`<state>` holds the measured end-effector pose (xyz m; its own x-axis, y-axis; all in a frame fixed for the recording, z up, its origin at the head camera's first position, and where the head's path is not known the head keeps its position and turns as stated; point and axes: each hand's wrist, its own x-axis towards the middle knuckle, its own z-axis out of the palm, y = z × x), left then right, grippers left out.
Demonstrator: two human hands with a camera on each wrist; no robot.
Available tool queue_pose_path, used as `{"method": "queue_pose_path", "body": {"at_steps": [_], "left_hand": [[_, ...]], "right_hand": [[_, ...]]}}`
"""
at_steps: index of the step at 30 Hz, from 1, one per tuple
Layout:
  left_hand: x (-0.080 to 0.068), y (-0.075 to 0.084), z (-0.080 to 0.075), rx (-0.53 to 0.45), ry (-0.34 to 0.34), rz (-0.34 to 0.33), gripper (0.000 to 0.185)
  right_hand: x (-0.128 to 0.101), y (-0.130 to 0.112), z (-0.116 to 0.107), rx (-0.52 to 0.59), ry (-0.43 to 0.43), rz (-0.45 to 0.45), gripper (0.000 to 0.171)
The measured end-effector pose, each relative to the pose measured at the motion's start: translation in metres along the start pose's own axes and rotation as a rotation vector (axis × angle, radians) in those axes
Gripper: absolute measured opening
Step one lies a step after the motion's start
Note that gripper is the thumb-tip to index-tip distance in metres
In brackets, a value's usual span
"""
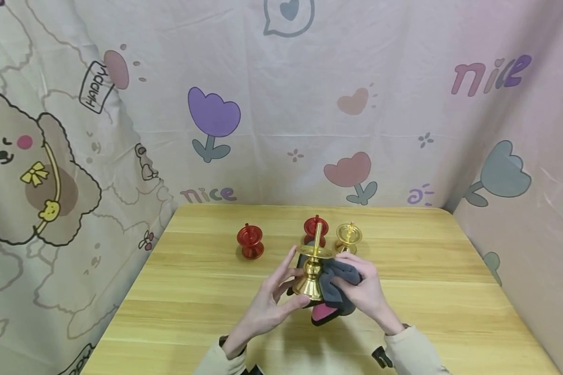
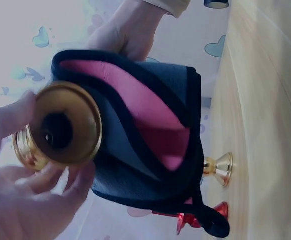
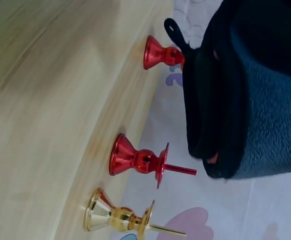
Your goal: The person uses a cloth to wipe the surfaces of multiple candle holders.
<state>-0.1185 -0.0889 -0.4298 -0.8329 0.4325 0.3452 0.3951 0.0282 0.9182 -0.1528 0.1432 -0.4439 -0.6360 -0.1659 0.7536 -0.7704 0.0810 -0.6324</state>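
Note:
My left hand (image 1: 286, 281) grips a gold candlestick (image 1: 312, 271) by its bell-shaped base, holding it upright above the wooden table (image 1: 192, 297). My right hand (image 1: 358, 284) holds a folded grey cloth with pink lining (image 1: 340, 286) and presses it against the candlestick's stem. In the left wrist view the hollow underside of the gold candlestick (image 2: 60, 131) faces the camera, with the cloth (image 2: 145, 140) wrapped against its side. The right wrist view is mostly filled by the cloth (image 3: 250, 85).
Behind my hands a red candlestick (image 1: 250, 242) stands at the left, a second red one (image 1: 316, 229) in the middle and a small gold one (image 1: 349, 237) to its right. A printed curtain (image 1: 281, 104) encloses the table at the back and both sides.

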Motion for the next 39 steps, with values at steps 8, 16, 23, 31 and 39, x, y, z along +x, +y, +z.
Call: {"method": "queue_pose_path", "body": {"at_steps": [8,16,23,31,39], "left_hand": [[0.000,0.004,0.003,0.040,0.090,-0.016,0.105],[-0.002,0.001,-0.003,-0.051,0.022,0.026,0.098],[-0.003,-0.002,-0.002,-0.049,-0.031,0.007,0.087],[-0.005,0.003,0.007,0.066,0.092,0.028,0.094],[-0.002,0.002,0.013,0.169,0.218,0.084,0.092]], "right_hand": [[0.002,-0.001,0.009,-0.064,0.003,-0.188,0.041],[0.001,-0.004,0.007,0.028,-0.016,-0.118,0.052],[-0.001,-0.002,0.003,0.086,-0.006,0.035,0.052],[0.000,-0.003,0.002,-0.028,-0.032,0.000,0.040],[0.004,-0.002,0.004,-0.035,-0.107,-0.240,0.048]]}}
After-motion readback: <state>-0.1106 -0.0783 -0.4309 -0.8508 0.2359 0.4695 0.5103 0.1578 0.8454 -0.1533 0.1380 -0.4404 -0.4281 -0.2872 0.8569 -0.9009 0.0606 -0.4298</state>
